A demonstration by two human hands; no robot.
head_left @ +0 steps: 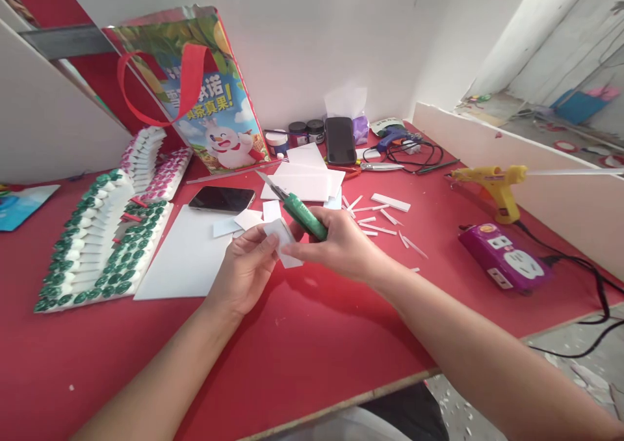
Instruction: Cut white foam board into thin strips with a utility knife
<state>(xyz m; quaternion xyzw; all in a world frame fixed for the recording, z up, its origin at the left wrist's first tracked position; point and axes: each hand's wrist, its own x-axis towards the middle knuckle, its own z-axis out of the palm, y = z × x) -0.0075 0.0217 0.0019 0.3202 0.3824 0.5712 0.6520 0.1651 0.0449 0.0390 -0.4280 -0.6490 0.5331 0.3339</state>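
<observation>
Between thumb and fingers, my left hand [248, 265] pinches a small white piece of foam board [291, 252] above the red table. My right hand [336, 242] grips a green utility knife [303, 214], its blade out and pointing up to the left, while the thumb also touches the white piece. Just beyond my hands lie small white offcuts [249, 219] and a stack of white sheets [302, 184]. Thin cut strips [377, 227] are scattered to the right. A large white board [182, 259] rests flat on the left.
Two phones, one black [221, 198] and one dark [340, 140], lie nearby. Green-and-white decorated panels [121, 268] stand at left by a colourful bag [214, 103]. Scissors [383, 166] lie at the back. A yellow glue gun [502, 187] and purple power socket [504, 259] with cables are right.
</observation>
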